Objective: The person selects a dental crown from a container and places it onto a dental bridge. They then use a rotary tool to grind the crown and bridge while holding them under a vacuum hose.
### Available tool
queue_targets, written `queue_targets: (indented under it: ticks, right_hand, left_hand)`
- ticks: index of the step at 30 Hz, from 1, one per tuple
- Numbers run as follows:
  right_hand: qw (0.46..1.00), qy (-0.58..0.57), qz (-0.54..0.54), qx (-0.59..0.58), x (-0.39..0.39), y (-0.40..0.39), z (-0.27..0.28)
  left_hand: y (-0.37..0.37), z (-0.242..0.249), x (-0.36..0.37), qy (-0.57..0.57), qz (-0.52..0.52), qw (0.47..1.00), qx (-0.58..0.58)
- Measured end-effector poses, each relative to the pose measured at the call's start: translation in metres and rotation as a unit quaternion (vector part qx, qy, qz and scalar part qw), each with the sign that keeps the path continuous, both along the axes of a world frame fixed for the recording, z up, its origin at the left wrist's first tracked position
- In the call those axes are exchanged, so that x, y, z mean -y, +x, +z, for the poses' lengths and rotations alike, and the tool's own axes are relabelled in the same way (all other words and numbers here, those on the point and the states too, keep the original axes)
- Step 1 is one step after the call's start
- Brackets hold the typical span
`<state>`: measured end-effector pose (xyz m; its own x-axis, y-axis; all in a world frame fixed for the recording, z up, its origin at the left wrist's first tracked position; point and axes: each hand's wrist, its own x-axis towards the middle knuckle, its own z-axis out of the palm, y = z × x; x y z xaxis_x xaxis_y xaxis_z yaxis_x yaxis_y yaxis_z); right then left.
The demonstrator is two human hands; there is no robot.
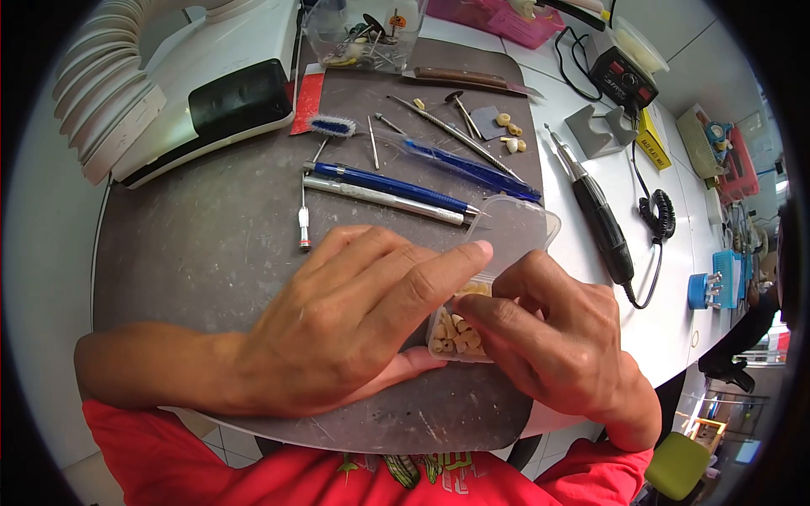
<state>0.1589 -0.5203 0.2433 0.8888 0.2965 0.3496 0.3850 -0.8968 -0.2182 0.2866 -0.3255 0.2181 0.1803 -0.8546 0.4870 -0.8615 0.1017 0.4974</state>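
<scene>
A small clear plastic box [432, 341] with its hinged lid [515, 226] raised stands on the grey mat. Cream-coloured artificial teeth [456, 334] fill it. My left hand [346, 316] holds the box from the left: the thumb presses near its front corner and the index finger reaches along its back by the lid. Over the box's right side, my right hand [557, 337] has its fingers closed in a pinch reaching into the teeth. Whatever sits between those fingertips is hidden. More loose teeth [510, 126] lie at the mat's back right.
Behind the hands lie a blue mechanical pencil [396, 187], a silver pen-like tool [380, 200], a blue-handled brush [472, 169], and a knife [472, 80]. A black rotary handpiece [601, 223] with coiled cord rests at right. A suction unit [202, 110] stands back left, a clear bin [363, 38] behind.
</scene>
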Motion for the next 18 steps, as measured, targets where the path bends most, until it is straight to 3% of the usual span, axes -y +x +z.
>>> queue_targets:
  ticks: [18]
  right_hand:
    - [0.997,0.017,-0.055,-0.057,-0.01,0.003,0.008]
  left_hand:
    - [-0.002,-0.005,-0.003,0.001,0.006,1.0,0.013]
